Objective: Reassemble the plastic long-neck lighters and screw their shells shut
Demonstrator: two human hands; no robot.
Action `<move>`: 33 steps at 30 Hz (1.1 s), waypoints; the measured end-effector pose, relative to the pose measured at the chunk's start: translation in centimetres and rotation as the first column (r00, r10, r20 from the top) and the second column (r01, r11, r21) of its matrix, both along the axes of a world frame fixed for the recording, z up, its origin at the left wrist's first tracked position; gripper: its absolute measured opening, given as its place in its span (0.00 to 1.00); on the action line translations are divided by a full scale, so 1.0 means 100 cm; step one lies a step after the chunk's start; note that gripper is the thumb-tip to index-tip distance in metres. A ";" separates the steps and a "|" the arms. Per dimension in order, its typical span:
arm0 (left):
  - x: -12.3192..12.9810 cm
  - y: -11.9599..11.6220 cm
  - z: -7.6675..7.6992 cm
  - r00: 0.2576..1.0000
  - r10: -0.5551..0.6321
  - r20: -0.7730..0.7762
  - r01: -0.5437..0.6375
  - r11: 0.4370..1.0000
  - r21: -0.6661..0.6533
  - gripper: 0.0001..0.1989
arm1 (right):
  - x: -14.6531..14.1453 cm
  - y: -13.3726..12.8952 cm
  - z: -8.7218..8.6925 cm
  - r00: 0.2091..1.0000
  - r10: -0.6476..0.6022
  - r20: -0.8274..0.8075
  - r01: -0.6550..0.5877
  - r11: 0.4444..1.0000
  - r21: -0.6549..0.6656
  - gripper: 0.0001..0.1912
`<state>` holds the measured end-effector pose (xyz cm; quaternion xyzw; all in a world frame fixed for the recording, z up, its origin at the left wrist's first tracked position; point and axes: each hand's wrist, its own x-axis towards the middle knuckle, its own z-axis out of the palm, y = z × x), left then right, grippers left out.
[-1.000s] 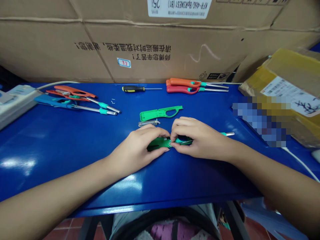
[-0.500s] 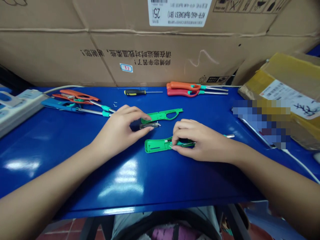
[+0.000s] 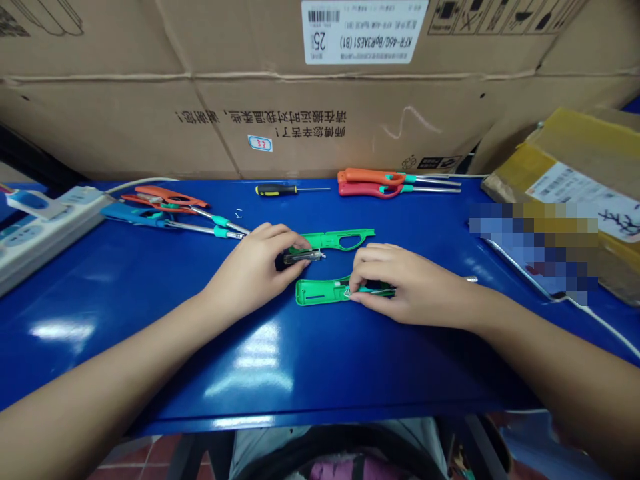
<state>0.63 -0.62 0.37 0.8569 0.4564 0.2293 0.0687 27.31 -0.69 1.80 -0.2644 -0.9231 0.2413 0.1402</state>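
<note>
My left hand is closed, with a clear fuel tank between thumb and fingertips. Just behind it lies a green shell half of a stick lighter, partly covered by the fingers. Nearer to me rests the other green lighter half, its hollow side up and small parts inside. Over its middle, my right hand pinches at a tiny whitish part there. The fingertips hide most of that part. The lighter's metal tip shows beyond the right hand.
A screwdriver and orange and red lighters lie at the back. Blue and opened orange lighters are left, beside a power strip. A blurred-out device and a taped carton stand right. Large cardboard closes the back.
The whole view has shifted slightly, so things appear a little lower and further right. Both hands keep nearly the same grip and place.
</note>
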 end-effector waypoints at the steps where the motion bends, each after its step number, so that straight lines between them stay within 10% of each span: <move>1: 0.000 0.000 0.000 1.000 -0.011 0.004 0.011 1.000 -0.002 0.08 | 0.000 0.000 0.000 1.000 -0.006 0.003 0.006 1.000 -0.001 0.02; 24: 0.002 -0.005 0.004 1.000 0.006 0.007 -0.005 0.994 -0.109 0.06 | 0.002 0.002 -0.004 0.999 0.045 0.018 -0.046 0.997 0.056 0.04; 33: 0.009 -0.017 0.013 0.969 -0.182 0.165 0.157 0.976 0.154 0.04 | 0.002 0.001 -0.003 0.999 0.035 0.025 -0.037 0.996 0.078 0.03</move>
